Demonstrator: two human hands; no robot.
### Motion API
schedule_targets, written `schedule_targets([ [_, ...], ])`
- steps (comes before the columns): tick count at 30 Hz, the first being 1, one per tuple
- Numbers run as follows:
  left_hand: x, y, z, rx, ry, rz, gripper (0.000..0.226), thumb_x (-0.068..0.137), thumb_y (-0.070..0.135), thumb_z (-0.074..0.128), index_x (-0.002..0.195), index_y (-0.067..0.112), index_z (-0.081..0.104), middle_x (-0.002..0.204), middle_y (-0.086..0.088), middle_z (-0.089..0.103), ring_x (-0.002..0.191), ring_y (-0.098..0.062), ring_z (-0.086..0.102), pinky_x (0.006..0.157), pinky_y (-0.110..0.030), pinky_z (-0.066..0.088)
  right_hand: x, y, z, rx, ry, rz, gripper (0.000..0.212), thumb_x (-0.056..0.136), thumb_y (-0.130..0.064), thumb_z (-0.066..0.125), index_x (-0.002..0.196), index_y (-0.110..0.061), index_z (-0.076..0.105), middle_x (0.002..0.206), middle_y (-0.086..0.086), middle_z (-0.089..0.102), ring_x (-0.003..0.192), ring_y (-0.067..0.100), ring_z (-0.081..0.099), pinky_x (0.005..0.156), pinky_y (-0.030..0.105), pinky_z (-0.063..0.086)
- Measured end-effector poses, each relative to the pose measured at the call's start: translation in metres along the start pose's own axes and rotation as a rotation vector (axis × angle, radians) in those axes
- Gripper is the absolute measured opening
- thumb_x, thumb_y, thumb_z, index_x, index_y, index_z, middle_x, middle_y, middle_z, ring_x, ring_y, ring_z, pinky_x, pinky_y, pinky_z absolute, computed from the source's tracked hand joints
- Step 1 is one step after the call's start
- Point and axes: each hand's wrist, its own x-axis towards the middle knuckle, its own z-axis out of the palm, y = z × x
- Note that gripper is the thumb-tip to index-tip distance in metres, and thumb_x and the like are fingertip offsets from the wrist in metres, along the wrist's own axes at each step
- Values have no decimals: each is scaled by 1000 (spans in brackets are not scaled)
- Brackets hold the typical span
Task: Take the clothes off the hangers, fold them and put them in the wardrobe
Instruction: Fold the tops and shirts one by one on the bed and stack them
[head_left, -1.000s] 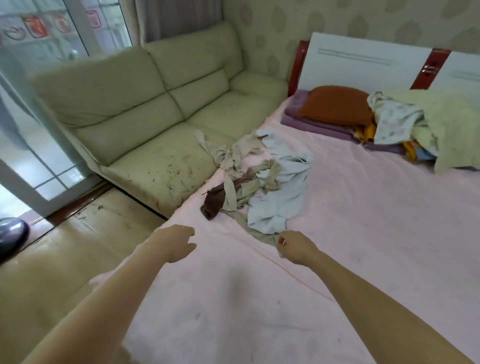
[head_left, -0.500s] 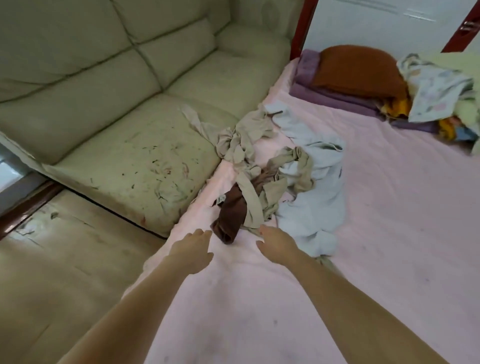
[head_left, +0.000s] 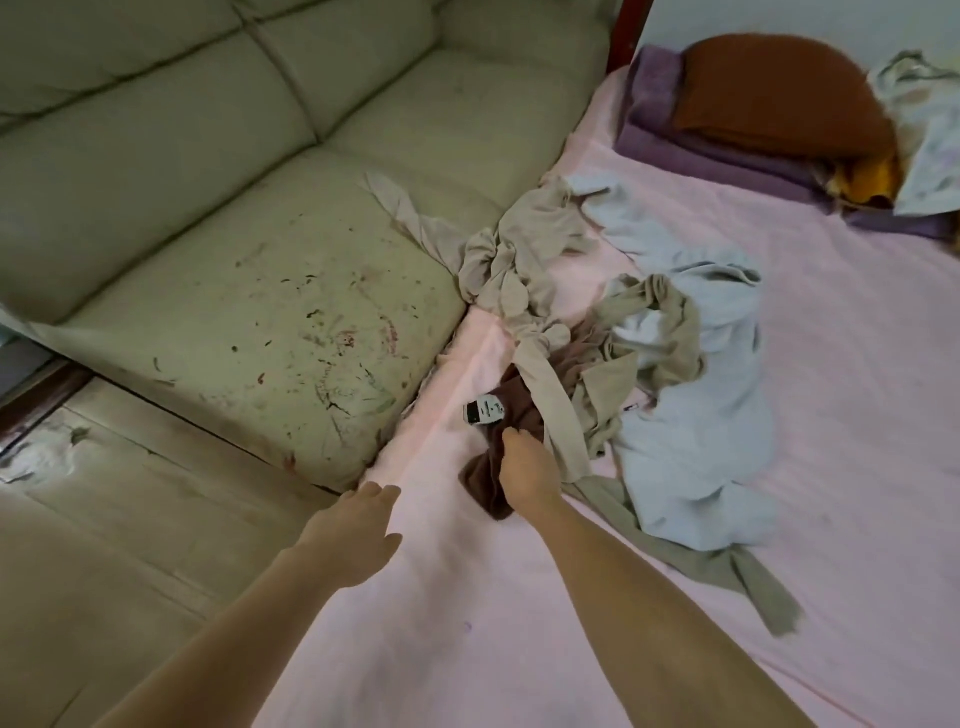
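Note:
A tangle of clothes lies on the pink bed sheet (head_left: 857, 364) near its left edge. A brown garment (head_left: 511, 410) with a white tag (head_left: 484, 410) sits at the front of the heap. My right hand (head_left: 524, 470) grips its lower end. A beige garment (head_left: 524, 265) with long straps twists over it and trails onto the sofa. A pale blue garment (head_left: 696, 410) spreads out to the right. My left hand (head_left: 356, 535) hovers open over the bed's left edge, touching nothing. No hangers are visible.
A pale green sofa (head_left: 234, 291) with marked cushions stands against the bed's left side. Wooden floor (head_left: 78, 545) is at the lower left. At the bed's head lie a rust-orange pillow (head_left: 779, 93), purple folded bedding (head_left: 675, 135) and more crumpled cloth (head_left: 930, 135).
My view has dropped closer to the heap. My right hand reached forward and took hold of the brown garment, whose white tag now shows. My left hand stayed open beside it.

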Motion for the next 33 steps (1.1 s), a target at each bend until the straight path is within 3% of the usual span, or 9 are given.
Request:
schedule_targets([
  [2,-1,4,-6,-25,9,-6,57,100,37,43,150,18,22,146,-1,34,135,-22,35,104,-36,39,-6,4,-14,349,-12,84,9,95,-2,41,98,-8,47,104,16,58,90,25,51,73,29,34],
  [5,-7,21,-23,-110,63,16,59,100,35,45,151,17,20,148,-3,33,136,-23,33,104,-36,37,-28,11,-45,770,-37,191,25,86,11,36,93,-4,53,91,14,54,84,22,46,73,26,34],
  [11,-60,76,-67,-415,179,172,72,96,32,57,155,20,15,158,1,24,145,-19,22,116,-32,22,-107,32,-150,1176,-93,305,31,73,5,37,82,1,66,68,15,57,59,23,51,58,28,37],
  [15,-122,139,-83,-517,224,288,71,96,38,57,153,30,17,157,6,22,148,-13,8,118,-30,12,-179,49,-236,1152,-3,187,37,57,-14,40,83,2,62,73,16,50,68,24,44,60,30,33],
  [19,-201,224,-93,-717,230,420,55,85,34,73,133,34,46,127,18,52,123,-3,44,95,-8,35,-267,76,-306,1223,63,96,19,74,-5,40,77,-3,59,71,14,52,68,23,47,61,29,36],
  [23,-269,302,-83,-647,368,433,11,92,25,63,102,26,68,100,7,71,92,-7,61,85,-24,47,-354,117,-354,1191,67,-65,39,81,6,34,57,-8,61,60,8,59,57,17,54,54,22,43],
  [26,-320,342,-77,-672,430,430,22,97,18,55,83,5,66,74,0,64,68,-9,54,70,-29,44,-415,159,-378,1173,131,-69,37,85,2,37,62,-11,63,66,6,61,64,18,55,62,26,44],
  [30,-390,376,-88,-843,423,439,21,100,23,50,97,29,70,82,25,68,79,9,60,74,-9,43,-487,209,-411,917,254,-148,29,93,-1,38,76,-3,62,72,3,59,67,13,53,63,21,41],
  [33,-436,403,-97,-931,407,441,20,98,27,54,99,20,72,96,9,72,95,-8,65,88,-22,48,-540,234,-427,550,319,-208,25,91,-3,41,76,-7,61,75,3,61,72,16,54,66,27,40],
])
